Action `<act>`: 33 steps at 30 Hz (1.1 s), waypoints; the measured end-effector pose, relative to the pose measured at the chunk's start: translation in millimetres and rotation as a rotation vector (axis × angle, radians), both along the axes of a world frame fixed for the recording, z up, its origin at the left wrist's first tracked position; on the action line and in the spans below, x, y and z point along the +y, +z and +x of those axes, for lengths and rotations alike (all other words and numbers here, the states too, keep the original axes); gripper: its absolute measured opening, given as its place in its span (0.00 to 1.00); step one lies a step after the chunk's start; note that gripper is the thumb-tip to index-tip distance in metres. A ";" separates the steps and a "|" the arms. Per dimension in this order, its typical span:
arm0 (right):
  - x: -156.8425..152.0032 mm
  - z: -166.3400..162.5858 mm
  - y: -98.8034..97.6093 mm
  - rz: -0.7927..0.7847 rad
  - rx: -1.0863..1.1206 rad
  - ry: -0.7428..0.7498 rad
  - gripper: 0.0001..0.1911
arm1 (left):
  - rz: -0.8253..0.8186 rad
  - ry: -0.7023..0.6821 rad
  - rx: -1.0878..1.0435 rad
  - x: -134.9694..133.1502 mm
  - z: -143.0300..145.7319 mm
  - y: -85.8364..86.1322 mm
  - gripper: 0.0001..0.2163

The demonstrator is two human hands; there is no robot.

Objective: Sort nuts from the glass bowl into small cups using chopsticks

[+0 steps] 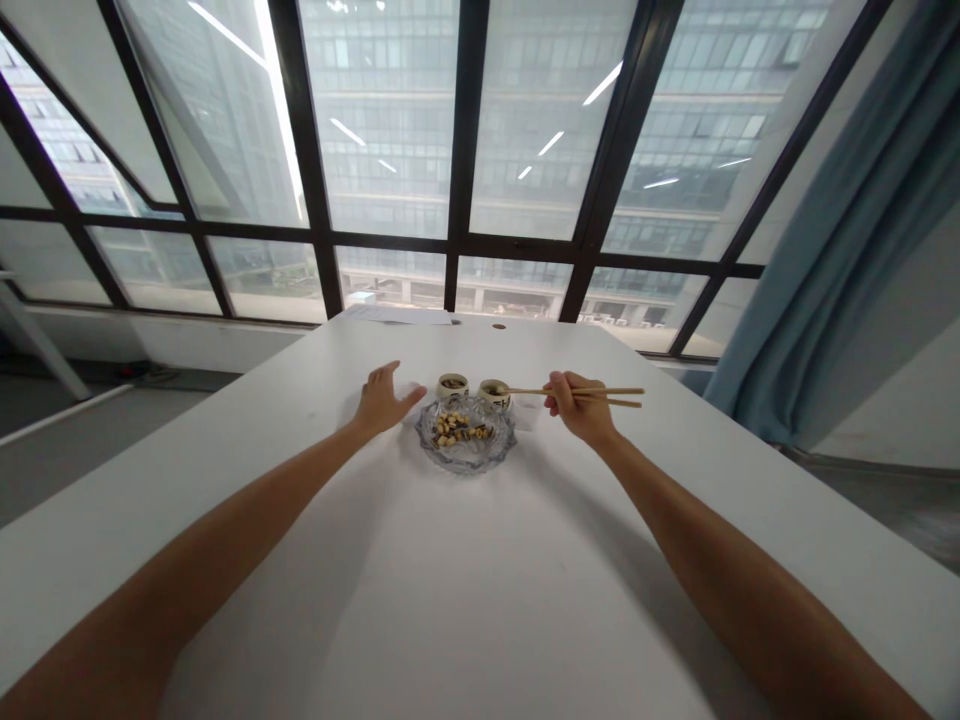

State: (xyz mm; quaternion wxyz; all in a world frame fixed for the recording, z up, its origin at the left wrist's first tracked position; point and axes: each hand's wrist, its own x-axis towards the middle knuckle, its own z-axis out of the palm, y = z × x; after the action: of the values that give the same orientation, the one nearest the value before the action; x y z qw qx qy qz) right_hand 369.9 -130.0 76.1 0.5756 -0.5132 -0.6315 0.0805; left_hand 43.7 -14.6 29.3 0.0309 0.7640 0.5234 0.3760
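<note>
My right hand (pixel 581 405) grips a pair of wooden chopsticks (pixel 619 392), held nearly level. Their tips reach left to the mouth of the right small cup (pixel 495 400); whether they pinch anything is too small to tell. Beside it stands the left small cup (pixel 452 398), with dark bits inside. In front of both cups sits a clear glass bowl (pixel 491 462) with a scalloped rim, holding a mix of yellowish nut-like pieces (pixel 448 430) and darker seed-like ones. To the left of the bowl, my left hand (pixel 382 400) hovers or rests with fingers apart, holding nothing.
The white table (pixel 465 580) stretches to the windows. At its far end lie sheets of paper (pixel 401 315) and a small round brown spot or object (pixel 499 326). A blue curtain (pixel 832 230) hangs at the right.
</note>
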 end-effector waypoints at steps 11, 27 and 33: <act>-4.1 48.3 27.7 -0.021 0.072 -0.022 0.34 | -0.149 -0.594 0.436 -11.8 175.5 39.5 0.36; -5.5 48.2 29.2 -0.064 0.004 0.000 0.35 | -0.023 -0.598 0.346 -10.3 179.3 39.9 0.38; -2.9 41.7 28.3 -0.073 -0.081 -0.046 0.35 | -0.132 -0.559 0.378 -3.9 180.6 37.9 0.38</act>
State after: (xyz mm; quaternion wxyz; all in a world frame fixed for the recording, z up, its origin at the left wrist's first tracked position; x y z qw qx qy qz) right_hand 411.6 -132.9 104.4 0.5320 -0.5511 -0.6391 0.0694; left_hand 224.3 -18.5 67.2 0.0847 0.9305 0.3133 0.1698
